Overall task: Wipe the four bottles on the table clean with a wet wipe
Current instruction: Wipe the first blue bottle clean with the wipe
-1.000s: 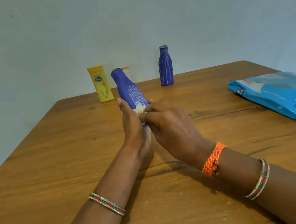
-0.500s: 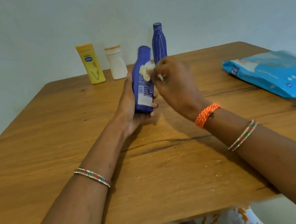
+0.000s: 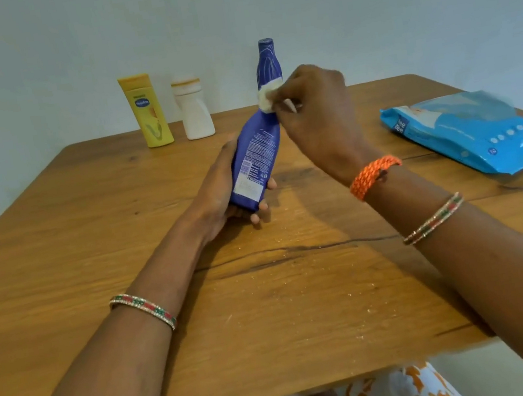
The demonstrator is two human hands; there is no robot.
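1. Upper left of centre, a yellow plastic lotion bottle with a flat cap (image 3: 146, 111) stands upright at the far edge of the brown wooden table (image 3: 58, 255). It is apart from the hands, probably waiting its turn or already wiped; which, cannot be told.
2. Just to its right stands a squat white plastic bottle with a tan band at the neck (image 3: 193, 109), also upright and untouched.
3. At mid-frame the left hand (image 3: 218, 190) is curled round the lower body of a dark blue plastic lotion bottle with a printed back label (image 3: 254, 161). It holds the bottle tilted, neck up and away, which seems meant to offer the neck to the other hand.
4. Behind it, a tall dark blue ribbed bottle (image 3: 267, 61) stands upright near the wall, partly hidden.
5. The right hand (image 3: 318, 111) has its fingers bunched tight on a small crumpled white wet wipe (image 3: 267, 97), pressing it against the held bottle's top; the cap itself is covered.
6. Right edge: a light blue soft plastic wipe packet (image 3: 471, 132) lies flat, within reach for a fresh wipe.
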